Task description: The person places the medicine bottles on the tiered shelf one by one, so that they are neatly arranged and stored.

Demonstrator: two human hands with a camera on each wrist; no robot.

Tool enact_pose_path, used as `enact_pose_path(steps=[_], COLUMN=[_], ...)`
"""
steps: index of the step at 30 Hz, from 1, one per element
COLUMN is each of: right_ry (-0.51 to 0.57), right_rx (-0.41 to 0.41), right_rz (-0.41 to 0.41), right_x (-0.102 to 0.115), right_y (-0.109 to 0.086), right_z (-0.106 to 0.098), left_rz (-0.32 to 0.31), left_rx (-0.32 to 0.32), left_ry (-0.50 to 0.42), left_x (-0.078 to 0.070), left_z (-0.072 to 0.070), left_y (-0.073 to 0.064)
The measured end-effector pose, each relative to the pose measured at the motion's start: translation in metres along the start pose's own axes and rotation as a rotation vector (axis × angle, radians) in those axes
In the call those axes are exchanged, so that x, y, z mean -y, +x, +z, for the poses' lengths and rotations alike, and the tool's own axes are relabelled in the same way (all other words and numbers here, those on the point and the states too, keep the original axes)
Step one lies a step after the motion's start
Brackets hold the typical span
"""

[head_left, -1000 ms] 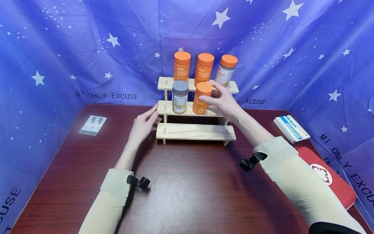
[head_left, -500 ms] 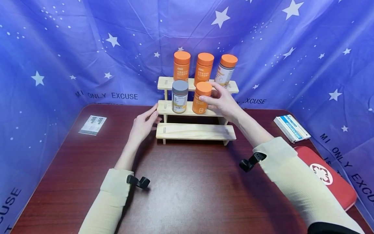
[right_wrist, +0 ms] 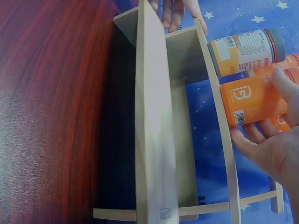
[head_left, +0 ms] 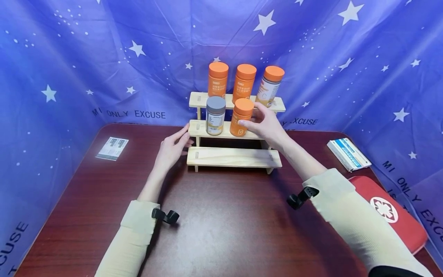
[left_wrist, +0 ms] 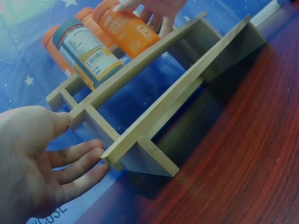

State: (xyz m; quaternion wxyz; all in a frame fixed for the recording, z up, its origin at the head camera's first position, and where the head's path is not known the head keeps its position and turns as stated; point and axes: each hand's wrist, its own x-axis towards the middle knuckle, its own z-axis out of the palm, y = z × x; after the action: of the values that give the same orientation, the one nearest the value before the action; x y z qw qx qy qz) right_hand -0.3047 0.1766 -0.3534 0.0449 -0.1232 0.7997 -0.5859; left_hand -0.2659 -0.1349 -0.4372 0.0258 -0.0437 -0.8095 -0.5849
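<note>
A three-tier wooden display stand stands on the table. My right hand holds an orange pill bottle on the middle tier, thumb across its near side, other fingers partly hidden behind. To its left on that tier is a grey-capped bottle with a white and yellow label. My left hand steadies the stand's left end; in the left wrist view its thumb touches the middle tier's end and extended fingertips lie at the lowest tier. Two orange bottles and an orange-capped white-label bottle occupy the top tier.
At the right lie a blue and white box and a red case with a white emblem. A printed white card is on the left of the table. Behind hangs a blue star-patterned curtain.
The right thumb has slid slightly lower on the orange bottle, and the fingers behind it have shifted right. The whole head view has moved a little; the left hand stays at the stand.
</note>
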Motion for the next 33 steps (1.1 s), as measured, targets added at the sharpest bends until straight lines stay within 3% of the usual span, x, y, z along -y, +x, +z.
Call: enact_pose_path(steps=[9,21,25,28,33], right_ry=[-0.023,-0.102,-0.208,-0.356,-0.576], right_rx=[-0.077,-0.226,-0.23,-0.242,-0.297], right_rz=[-0.067,-0.242,-0.274,-0.329,-0.399], right_x=[-0.012,-0.039,-0.046,-0.049,-0.054], right_y=[-0.026,-0.069,-0.079,-0.083,-0.088], right_z=[-0.005,-0.014,-0.02,-0.03,-0.053], left_rz=[-0.024,0.006,0.034,0.062,0.113], left_rx=[0.004,0.022,0.012,-0.001,-0.032], left_ry=[0.006,-0.008,-0.008,0.027,0.245], left_x=[0.003,0.005,0.004,0.002,-0.005], left_z=[0.004,0.01,0.006,0.0,-0.02], left_y=[-0.004,-0.002,-0.001,0.0,0.001])
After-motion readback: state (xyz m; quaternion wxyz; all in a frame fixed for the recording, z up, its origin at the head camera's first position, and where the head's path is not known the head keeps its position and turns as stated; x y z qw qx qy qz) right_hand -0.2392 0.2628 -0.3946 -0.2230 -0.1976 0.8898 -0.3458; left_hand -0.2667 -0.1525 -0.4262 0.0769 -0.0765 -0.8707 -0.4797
